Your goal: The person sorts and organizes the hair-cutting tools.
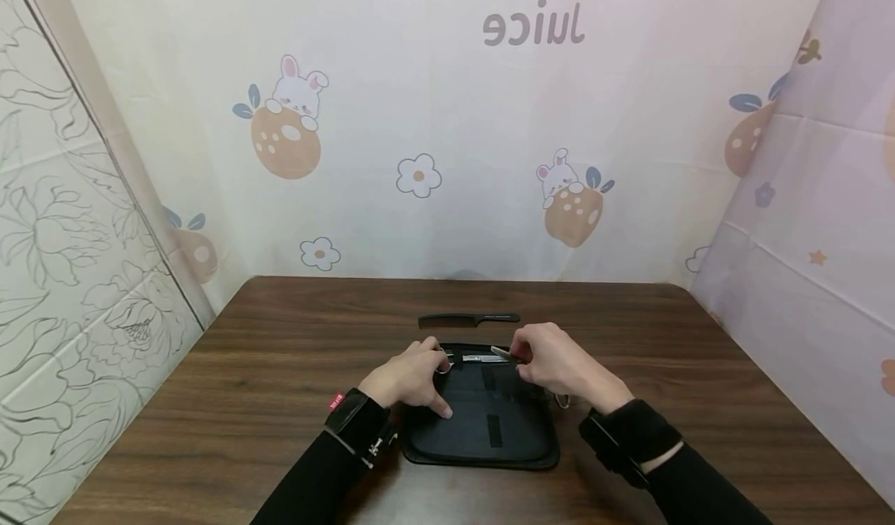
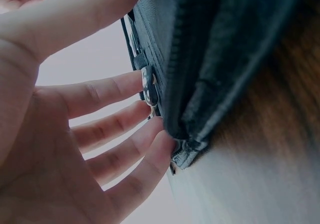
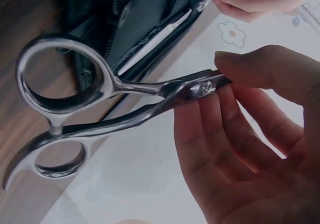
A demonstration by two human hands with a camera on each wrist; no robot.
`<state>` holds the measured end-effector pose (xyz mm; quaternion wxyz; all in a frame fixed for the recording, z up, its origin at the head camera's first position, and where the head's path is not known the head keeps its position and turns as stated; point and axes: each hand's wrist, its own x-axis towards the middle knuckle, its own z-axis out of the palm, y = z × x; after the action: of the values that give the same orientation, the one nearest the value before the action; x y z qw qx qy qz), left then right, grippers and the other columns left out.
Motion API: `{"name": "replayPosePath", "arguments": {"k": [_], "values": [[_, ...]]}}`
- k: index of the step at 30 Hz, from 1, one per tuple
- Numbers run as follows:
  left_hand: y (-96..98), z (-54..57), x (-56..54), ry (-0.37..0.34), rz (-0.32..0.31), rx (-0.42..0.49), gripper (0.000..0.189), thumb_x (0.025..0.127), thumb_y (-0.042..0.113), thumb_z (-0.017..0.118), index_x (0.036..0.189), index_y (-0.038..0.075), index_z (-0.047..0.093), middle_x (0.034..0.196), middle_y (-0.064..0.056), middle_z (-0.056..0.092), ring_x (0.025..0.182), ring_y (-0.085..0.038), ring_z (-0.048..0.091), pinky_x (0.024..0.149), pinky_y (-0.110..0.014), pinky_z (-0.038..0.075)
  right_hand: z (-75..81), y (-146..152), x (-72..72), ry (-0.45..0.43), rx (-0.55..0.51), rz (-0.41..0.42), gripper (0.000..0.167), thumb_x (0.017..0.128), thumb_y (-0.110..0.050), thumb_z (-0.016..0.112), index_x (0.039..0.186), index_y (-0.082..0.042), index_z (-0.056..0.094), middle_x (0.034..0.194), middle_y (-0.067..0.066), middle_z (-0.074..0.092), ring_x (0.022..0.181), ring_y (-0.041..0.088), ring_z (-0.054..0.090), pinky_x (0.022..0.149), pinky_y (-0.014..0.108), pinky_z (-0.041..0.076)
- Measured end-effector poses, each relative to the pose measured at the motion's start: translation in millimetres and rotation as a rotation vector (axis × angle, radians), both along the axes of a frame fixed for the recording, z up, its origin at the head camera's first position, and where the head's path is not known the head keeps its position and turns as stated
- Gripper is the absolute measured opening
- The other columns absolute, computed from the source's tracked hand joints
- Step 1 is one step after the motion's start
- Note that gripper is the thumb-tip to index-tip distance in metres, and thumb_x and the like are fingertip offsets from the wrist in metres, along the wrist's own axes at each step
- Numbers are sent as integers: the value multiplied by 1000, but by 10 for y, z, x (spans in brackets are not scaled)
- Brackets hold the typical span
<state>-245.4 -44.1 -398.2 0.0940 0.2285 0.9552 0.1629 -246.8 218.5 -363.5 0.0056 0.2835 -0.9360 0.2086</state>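
One pair of silver scissors (image 3: 185, 93), pinched near the screw by the right hand (image 1: 559, 360), at the right side of a black case (image 1: 454, 441). One left hand (image 1: 411, 373), thumb and fingers spread, touching the case's left side. One black comb (image 1: 447, 321), lying beyond, on the brown table (image 1: 231, 401).

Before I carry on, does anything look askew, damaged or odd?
One thing stands out: the word "Juice" on the backdrop cloth reads backwards, as if the cloth hangs reversed. The black comb lies outside the black case, but I see no spill or damage.
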Motion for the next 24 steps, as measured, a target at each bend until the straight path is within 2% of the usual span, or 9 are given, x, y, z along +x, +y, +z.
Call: {"name": "replayPosePath", "arguments": {"k": [11, 24], "values": [[-12, -9, -2, -4, -9, 9, 63, 73, 40, 92, 124, 13, 67, 124, 0, 49, 115, -22, 47, 94, -43, 48, -20, -12, -40, -57, 93, -16, 14, 85, 2, 73, 94, -7, 69, 83, 0, 58, 72, 16, 51, 67, 37, 46], [-23, -30, -18, -11, -20, 22, 63, 74, 41, 92, 124, 13, 66, 124, -1, 49, 115, -23, 46, 95, -44, 48, -47, -21, -75, -78, 165, -18, 18, 83, 4, 75, 93, -10, 70, 86, 0, 60, 75, 17, 54, 70, 38, 48]]}}
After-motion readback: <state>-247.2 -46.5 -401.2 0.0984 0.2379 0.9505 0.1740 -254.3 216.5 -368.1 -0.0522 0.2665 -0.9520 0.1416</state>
